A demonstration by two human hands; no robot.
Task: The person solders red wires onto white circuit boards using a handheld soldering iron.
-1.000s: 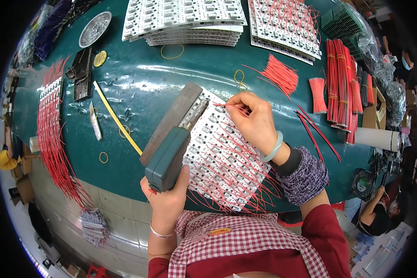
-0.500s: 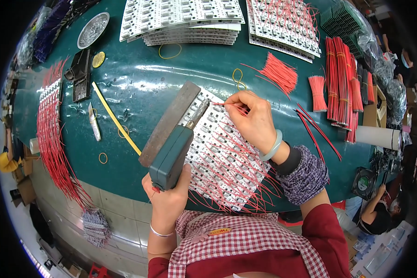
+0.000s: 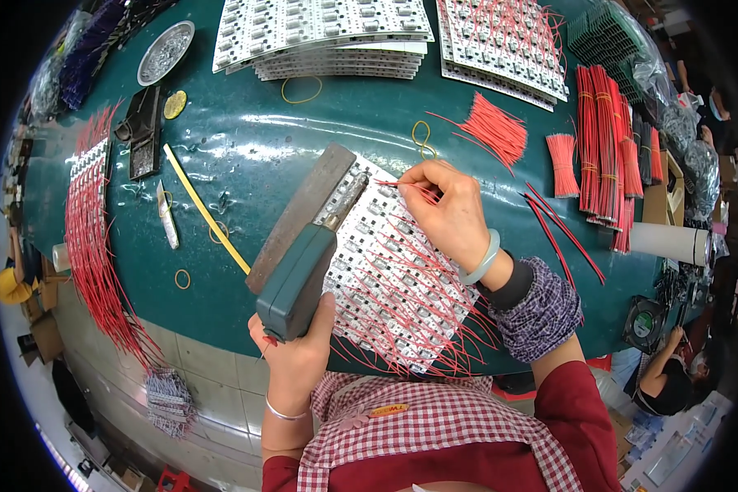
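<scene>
My left hand (image 3: 298, 354) grips the handle of a dark green soldering gun (image 3: 293, 275), whose metal barrel points up and away over a white circuit board panel (image 3: 354, 246). Rows of small components and many soldered red wires cover the panel, which lies tilted on the table. A long rusty metal bar (image 3: 297, 221) rests along the panel's left edge. Pinched in my right hand (image 3: 451, 215), a few red wires (image 3: 425, 193) have their ends over the panel's upper part, just right of the gun's tip. The exact contact at the tip is too small to tell.
Stacked panels (image 3: 328, 25) and a wired stack (image 3: 500, 57) stand at the back. Red wire bundles (image 3: 496, 127) lie right. At left are a metal bowl (image 3: 166, 54), a black stand (image 3: 144, 135), a yellow strip (image 3: 201, 201) and a wired panel (image 3: 90, 189) overhanging the edge.
The soldering gun in my left hand has shifted slightly left and toward me, its tip farther from the wire ends. My right hand has hardly moved.
</scene>
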